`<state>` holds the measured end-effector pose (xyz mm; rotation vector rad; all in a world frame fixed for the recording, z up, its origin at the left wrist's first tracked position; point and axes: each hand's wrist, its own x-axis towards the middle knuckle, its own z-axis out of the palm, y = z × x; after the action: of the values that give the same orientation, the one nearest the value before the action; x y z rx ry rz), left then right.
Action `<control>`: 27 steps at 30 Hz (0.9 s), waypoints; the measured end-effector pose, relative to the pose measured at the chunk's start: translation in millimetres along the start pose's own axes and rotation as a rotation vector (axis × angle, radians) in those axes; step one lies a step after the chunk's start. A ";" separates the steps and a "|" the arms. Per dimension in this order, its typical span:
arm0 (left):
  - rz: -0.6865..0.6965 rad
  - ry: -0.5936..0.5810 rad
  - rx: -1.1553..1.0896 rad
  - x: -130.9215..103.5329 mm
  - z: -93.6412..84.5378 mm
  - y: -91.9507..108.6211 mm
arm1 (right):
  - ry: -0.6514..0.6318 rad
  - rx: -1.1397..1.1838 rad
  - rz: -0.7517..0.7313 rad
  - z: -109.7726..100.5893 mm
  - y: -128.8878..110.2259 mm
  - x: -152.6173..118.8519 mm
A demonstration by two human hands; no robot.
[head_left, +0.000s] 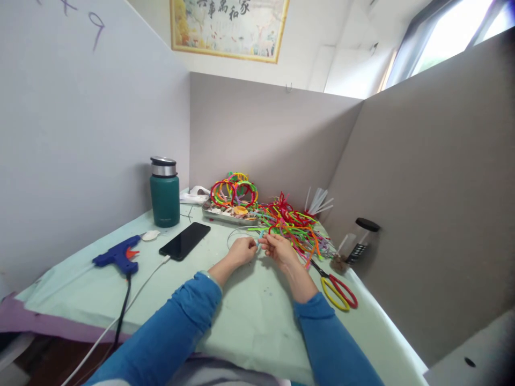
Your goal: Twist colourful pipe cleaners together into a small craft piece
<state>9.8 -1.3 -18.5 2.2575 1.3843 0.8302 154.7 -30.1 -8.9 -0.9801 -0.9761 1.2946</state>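
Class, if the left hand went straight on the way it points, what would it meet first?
The light-blue strip at its fingertips, then probably the right hand; depth there is hard to judge.

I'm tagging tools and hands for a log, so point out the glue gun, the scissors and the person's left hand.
Glue gun (116,255): head view, on its blue body.
Scissors (328,276): head view, where blades meet handles.
Left hand (242,251): head view, on its back.

short light-blue strip (260,235) at a thin, grey, curved wire (237,229)
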 end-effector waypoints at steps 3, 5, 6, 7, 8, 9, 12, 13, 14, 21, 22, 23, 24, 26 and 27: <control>-0.006 0.014 0.010 -0.3 0.6 -0.4 | 0.039 -0.026 -0.056 2.4 4.5 0.8; 0.001 0.042 0.005 -0.9 -0.3 -0.3 | 0.067 -0.067 -0.080 3.0 6.4 1.6; 0.012 0.074 0.004 -1.2 -1.0 -0.1 | 0.070 -0.077 -0.090 2.9 7.6 2.1; 0.027 0.113 0.001 -1.4 -1.8 0.2 | 0.073 -0.085 -0.104 2.9 8.9 2.4; 0.039 0.151 -0.008 -1.4 -2.4 0.6 | 0.070 -0.091 -0.116 3.0 10.0 2.5; 0.044 0.178 -0.030 -1.3 -2.6 1.0 | 0.065 -0.094 -0.125 3.4 11.1 2.4; 0.042 0.146 -0.187 0.8 0.2 1.0 | 0.041 -0.088 -0.126 7.0 13.6 0.9; 0.043 0.113 -0.264 2.1 2.4 0.2 | 0.031 -0.082 -0.119 8.7 14.3 0.1; 0.043 0.082 -0.345 3.6 4.9 -0.9 | 0.017 -0.077 -0.109 10.4 15.1 -0.6; -0.038 -0.038 -0.723 7.3 8.8 -4.1 | -0.063 -0.026 -0.107 15.9 17.6 -4.0; -0.043 -0.044 -0.742 6.4 6.9 -2.6 | -0.060 -0.027 -0.113 16.2 17.4 -4.0; -0.050 -0.055 -0.756 5.4 5.1 -1.0 | -0.047 -0.029 -0.117 16.5 17.1 -3.7; -0.056 -0.071 -0.768 4.4 3.5 0.6 | -0.028 -0.029 -0.120 16.5 16.5 -3.2; -0.066 -0.110 -0.783 2.8 1.6 2.9 | 0.019 -0.017 -0.140 15.1 14.8 -1.4; -0.072 -0.128 -0.783 2.3 1.2 3.5 | 0.046 -0.004 -0.155 13.3 13.5 0.0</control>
<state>13.8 -0.8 -16.7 1.6086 0.8572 0.9664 138.0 -29.4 -17.8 -0.9149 -0.9993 1.1368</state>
